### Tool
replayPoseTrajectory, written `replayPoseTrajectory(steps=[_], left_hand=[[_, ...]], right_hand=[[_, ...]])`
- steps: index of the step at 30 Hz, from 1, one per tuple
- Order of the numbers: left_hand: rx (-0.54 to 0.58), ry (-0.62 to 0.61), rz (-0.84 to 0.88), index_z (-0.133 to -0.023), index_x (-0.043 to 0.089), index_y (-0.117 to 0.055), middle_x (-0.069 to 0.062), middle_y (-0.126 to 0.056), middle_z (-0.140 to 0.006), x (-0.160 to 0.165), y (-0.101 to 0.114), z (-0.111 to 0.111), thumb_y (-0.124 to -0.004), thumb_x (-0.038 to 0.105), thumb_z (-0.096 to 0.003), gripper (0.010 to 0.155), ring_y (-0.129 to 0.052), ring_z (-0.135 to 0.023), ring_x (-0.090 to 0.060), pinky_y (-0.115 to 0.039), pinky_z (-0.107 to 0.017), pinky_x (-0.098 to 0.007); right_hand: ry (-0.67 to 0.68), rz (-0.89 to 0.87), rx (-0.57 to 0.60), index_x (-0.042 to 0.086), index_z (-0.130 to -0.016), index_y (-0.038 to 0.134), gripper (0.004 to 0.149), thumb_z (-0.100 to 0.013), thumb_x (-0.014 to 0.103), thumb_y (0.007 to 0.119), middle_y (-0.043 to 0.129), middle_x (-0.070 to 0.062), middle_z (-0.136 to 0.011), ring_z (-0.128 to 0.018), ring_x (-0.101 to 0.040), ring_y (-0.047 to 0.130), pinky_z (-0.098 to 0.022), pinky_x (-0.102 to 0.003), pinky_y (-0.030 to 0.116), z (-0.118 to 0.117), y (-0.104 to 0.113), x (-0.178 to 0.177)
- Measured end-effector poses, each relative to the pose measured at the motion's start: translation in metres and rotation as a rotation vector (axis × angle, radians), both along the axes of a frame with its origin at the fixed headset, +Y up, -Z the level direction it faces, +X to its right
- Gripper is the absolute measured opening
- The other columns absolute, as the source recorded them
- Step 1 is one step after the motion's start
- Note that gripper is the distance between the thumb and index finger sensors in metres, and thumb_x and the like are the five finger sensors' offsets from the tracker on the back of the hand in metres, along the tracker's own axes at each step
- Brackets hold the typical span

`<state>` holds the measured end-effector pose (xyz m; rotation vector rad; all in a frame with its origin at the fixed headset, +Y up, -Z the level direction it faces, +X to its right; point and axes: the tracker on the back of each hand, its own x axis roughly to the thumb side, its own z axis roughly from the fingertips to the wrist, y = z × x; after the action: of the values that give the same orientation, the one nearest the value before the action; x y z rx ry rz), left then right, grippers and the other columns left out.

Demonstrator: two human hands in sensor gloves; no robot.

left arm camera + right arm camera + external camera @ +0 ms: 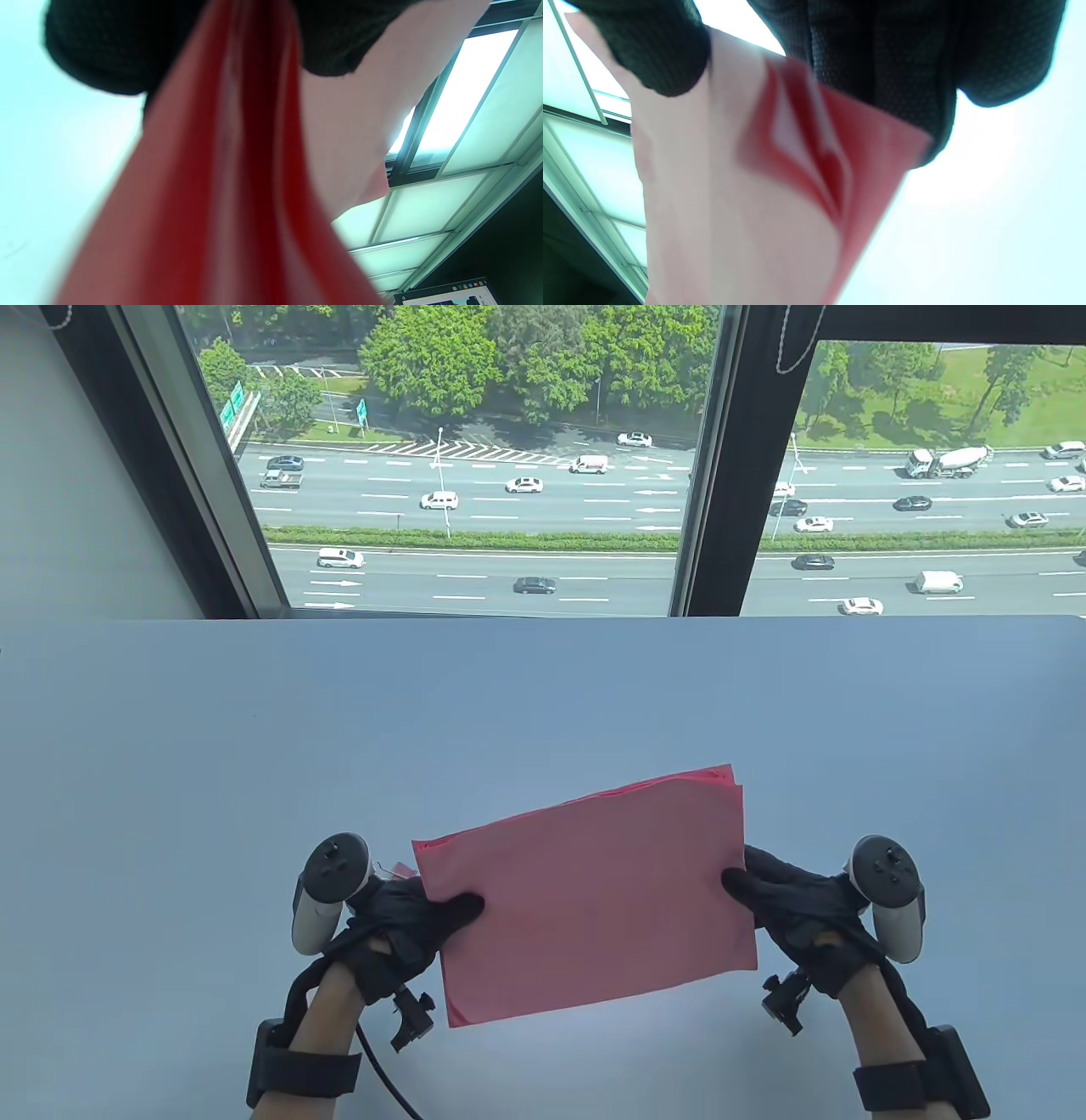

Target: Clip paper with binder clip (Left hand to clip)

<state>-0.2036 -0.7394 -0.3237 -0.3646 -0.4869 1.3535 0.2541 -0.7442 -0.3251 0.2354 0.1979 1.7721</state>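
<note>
The stack of pink rectangular paper sheets (590,895) was held above the pale blue-grey desk (254,746), near its front edge, tilted so that its far right corner sat higher in the table view. The black-gloved left hand (399,920) gripped the stack's left edge, with the thumb (458,909) lying across the top sheet and the remaining fingers hidden beneath. The black-gloved right hand (793,903) gripped the right edge in the same manner, thumb on top. Each hand was therefore pinching the paper from opposite sides. In the left wrist view, the sheets (237,182) fanned apart below the gloved fingers (106,46), showing several separate layers. The right wrist view likewise showed the layers (797,161) parting slightly under the gloved fingers (882,55). A small pink object (400,870) showed just beside the left hand at the stack's left edge; its identity could not be determined. A window (475,458) stood behind the desk.
</note>
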Motion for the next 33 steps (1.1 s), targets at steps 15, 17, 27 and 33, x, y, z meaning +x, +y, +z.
replayPoseTrajectory(steps=[15,17,27,33], left_hand=[[0.019,0.035,-0.023,-0.093,0.020,-0.088,-0.008,-0.107,-0.070,-0.006,0.003,0.000,-0.077,0.037,-0.0474,0.050,-0.110,-0.040,-0.026,-0.088,-0.036,-0.047],[0.028,0.021,-0.077,-0.094,0.020,-0.087,-0.008,-0.107,-0.070,-0.004,0.003,0.000,-0.078,0.037,-0.0478,0.050,-0.110,-0.041,-0.026,-0.088,-0.036,-0.047],[0.000,-0.023,-0.091,-0.091,0.016,-0.089,-0.006,-0.108,-0.063,0.008,-0.005,0.002,-0.077,0.037,-0.0469,0.050,-0.110,-0.034,-0.022,-0.089,-0.032,-0.045],[0.020,0.048,-0.011,-0.090,0.018,-0.091,-0.005,-0.109,-0.060,0.010,-0.007,0.002,-0.078,0.036,-0.0459,0.049,-0.110,-0.031,-0.020,-0.089,-0.030,-0.044]], right_hand=[[-0.025,0.030,0.076,0.012,-0.076,0.096,0.041,-0.040,0.033,0.095,0.110,-0.003,-0.049,-0.041,-0.030,0.109,-0.039,-0.051,0.084,0.002,0.014,-0.001],[-0.066,0.058,0.113,0.012,-0.076,0.097,0.041,-0.040,0.032,0.096,0.110,-0.003,-0.047,-0.039,-0.029,0.109,-0.038,-0.050,0.085,0.003,0.017,0.001],[-0.258,0.090,0.329,0.015,-0.072,0.099,0.039,-0.037,0.033,0.100,0.111,-0.003,-0.040,-0.032,-0.027,0.110,-0.034,-0.048,0.087,0.012,0.031,0.009],[-0.298,-0.208,0.236,0.011,-0.085,0.088,0.059,-0.038,0.044,0.099,0.108,-0.001,-0.050,-0.039,-0.028,0.109,-0.038,-0.050,0.085,0.013,0.021,0.011]])
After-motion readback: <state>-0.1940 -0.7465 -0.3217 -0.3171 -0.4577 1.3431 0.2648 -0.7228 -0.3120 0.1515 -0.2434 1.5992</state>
